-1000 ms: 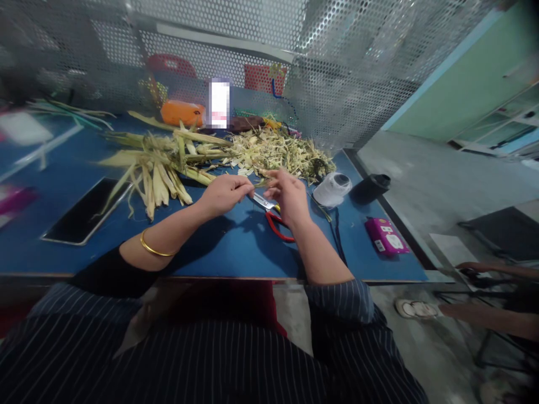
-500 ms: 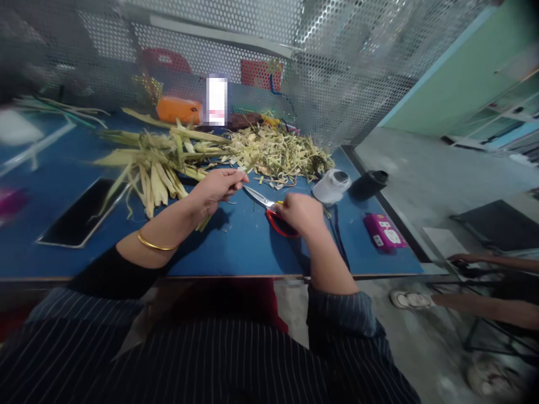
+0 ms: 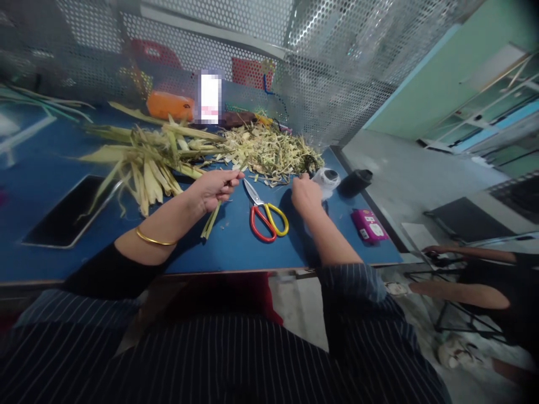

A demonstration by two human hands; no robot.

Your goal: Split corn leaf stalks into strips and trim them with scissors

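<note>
My left hand (image 3: 213, 191) is closed on a thin bundle of husk strips (image 3: 210, 223), whose cut ends hang below the palm toward the blue table (image 3: 236, 252). Just right of its fingertips lies a pair of scissors (image 3: 261, 213), blades parted, with one red and one yellow handle. My right hand (image 3: 306, 193) is beside a white thread cone (image 3: 326, 182), its fingers curled in. Whatever those fingers pinch, if anything, is hidden behind the hand. A pile of dry husks (image 3: 147, 168) spreads to the left of my left hand.
Husk scraps (image 3: 269, 151) heap at the back. A black thread cone (image 3: 356, 183) and a purple packet (image 3: 369, 225) stand at the right. A dark phone-like slab (image 3: 67, 210) lies left. Behind is a perforated metal screen (image 3: 328, 84). Another person (image 3: 484, 280) sits at far right.
My right hand has let go of the scissors, which now lie on the table, and has moved away to the white thread cone. My left hand keeps its hold on the husk strips.
</note>
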